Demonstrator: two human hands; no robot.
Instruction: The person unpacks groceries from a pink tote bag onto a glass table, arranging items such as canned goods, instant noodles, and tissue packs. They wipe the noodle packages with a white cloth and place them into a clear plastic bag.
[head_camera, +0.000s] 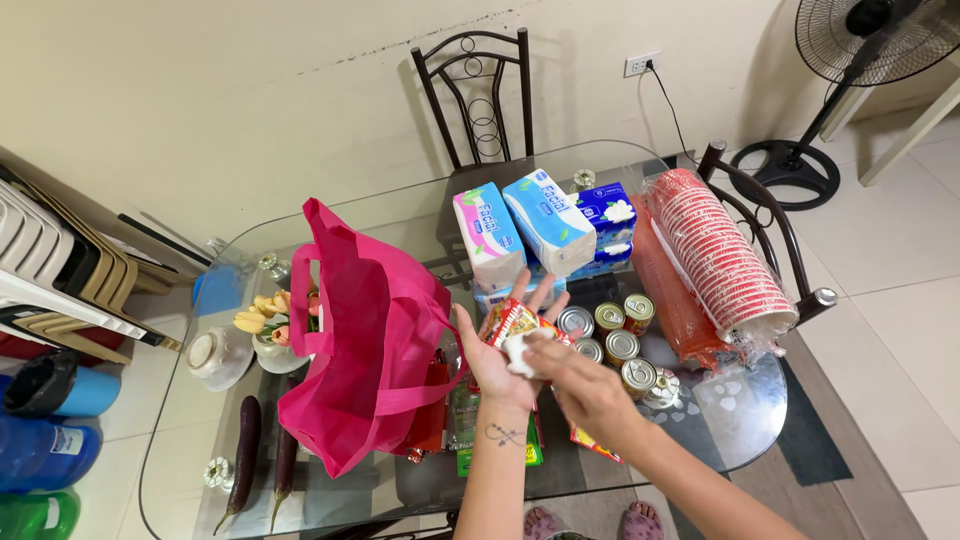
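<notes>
While the left hand (497, 362) lies palm up over the round glass-topped table (745, 420), its fingers spread wide, a small red and yellow printed packet (512, 320) rests across the palm and fingertips, cradled, not clamped. The right hand (582, 385) comes in from the near right with its fingers curled, thumb and forefinger pinching a small white scrap or tab (518, 356) right against the packet's near edge; whether that white piece is part of the packet I cannot tell. Just right of the hands stands a cluster of small round tin cans (612, 342), and to the left a bright pink fabric tote bag (370, 340) slumps open. To handle the packet well, the lower palm should stay flat and steady beneath it, and the pinch should stay small so nothing knocks the cans.
</notes>
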